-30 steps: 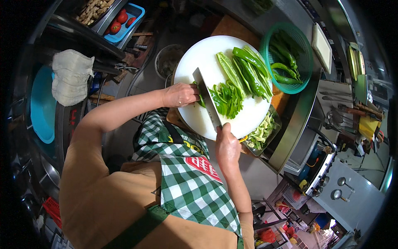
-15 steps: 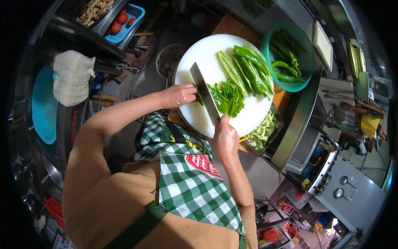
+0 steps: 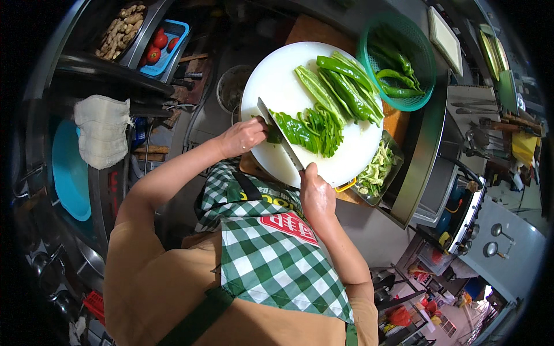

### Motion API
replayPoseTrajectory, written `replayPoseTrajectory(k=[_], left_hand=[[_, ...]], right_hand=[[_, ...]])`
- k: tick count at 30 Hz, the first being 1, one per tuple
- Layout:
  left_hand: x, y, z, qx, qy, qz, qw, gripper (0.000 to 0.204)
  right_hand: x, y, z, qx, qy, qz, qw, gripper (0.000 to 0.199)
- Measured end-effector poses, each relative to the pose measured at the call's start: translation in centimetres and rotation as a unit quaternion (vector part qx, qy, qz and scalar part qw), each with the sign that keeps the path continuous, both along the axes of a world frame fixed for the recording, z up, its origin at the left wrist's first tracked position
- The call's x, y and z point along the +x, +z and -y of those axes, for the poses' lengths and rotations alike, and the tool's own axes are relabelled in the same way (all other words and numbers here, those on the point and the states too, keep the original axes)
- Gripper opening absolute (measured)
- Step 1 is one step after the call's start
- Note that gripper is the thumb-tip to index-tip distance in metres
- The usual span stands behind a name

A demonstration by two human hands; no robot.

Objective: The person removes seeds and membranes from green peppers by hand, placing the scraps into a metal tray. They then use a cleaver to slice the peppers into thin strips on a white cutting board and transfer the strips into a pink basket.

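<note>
From the head view, a round, smooth white cutting board (image 3: 271, 81) lies on the table, carrying glossy, halved green peppers (image 3: 340, 86). The right hand (image 3: 316, 193) is clamped on the handle of a broad steel cleaver (image 3: 280, 138), its flat blade laid across the board. The left hand (image 3: 243, 137) presses fingertips on a pepper piece (image 3: 294, 130) right against the blade.

A teal mesh basket (image 3: 424, 63) holds whole peppers. A clear tub (image 3: 378, 170) holds pale trimmings. A blue tray (image 3: 173, 29) holds red tomatoes (image 3: 157, 49); a metal pan (image 3: 144, 34) holds knobbly ginger (image 3: 118, 32).
</note>
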State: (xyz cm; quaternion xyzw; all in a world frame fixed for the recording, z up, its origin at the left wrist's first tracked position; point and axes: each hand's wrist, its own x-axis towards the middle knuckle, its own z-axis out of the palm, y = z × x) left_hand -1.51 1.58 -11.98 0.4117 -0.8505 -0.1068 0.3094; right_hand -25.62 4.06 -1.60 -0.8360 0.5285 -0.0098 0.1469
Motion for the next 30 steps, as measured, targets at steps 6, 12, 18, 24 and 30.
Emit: replayPoseTrajectory(k=[6,12,18,24,30], left_hand=[[-0.5,0.4,-0.7,-0.021,-0.004,-0.014,1.000,0.011],[-0.5,0.3,-0.3,0.011,-0.017,0.020,1.000,0.013],[-0.8,0.1,-0.2,-0.080,0.013,0.001,0.997,0.011],[-0.8,0.2,-0.3,0.011,-0.009,0.009,1.000,0.008],[-0.4,0.6,-0.9,-0.013,-0.007,0.033,0.999,0.009]], right_hand=[[0.1,0.1,-0.2,0.031,0.000,-0.019,0.999,0.014],[-0.3,-2.0,1.0,0.034,-0.016,0.018,0.999,0.019],[-1.2,2.0,0.4,0.060,0.017,0.011,0.998,0.013],[-0.5,-1.8,0.3,0.058,-0.016,0.044,0.997,0.020],[-0.9,0.9,-0.1,0.083,-0.006,0.020,0.996,0.008]])
